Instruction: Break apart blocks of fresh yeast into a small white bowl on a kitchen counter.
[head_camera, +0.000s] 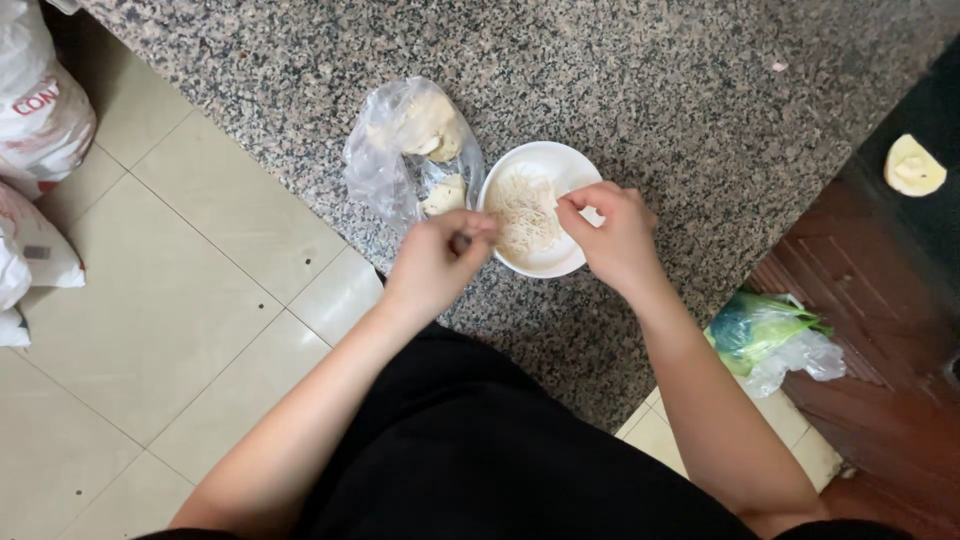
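While both hands work over the bowl (540, 210) — left hand (440, 262) pinching a shred at its rim, right hand (612, 235) pinching shreds (522, 212) inside — the bag (410, 150) beside it could get elbowed; the bowl might tip off the counter (650, 90).

Both hands, left hand (437, 262) and right hand (612, 236), are pinching pale shredded strands (522, 212) over a round white bowl (541, 262) sitting on the speckled granite desk (620, 90)

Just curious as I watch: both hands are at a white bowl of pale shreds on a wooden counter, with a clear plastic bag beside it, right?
Not quite: the head view shows a speckled granite counter, not wood. Otherwise right: left hand, right hand, white bowl, clear plastic bag.
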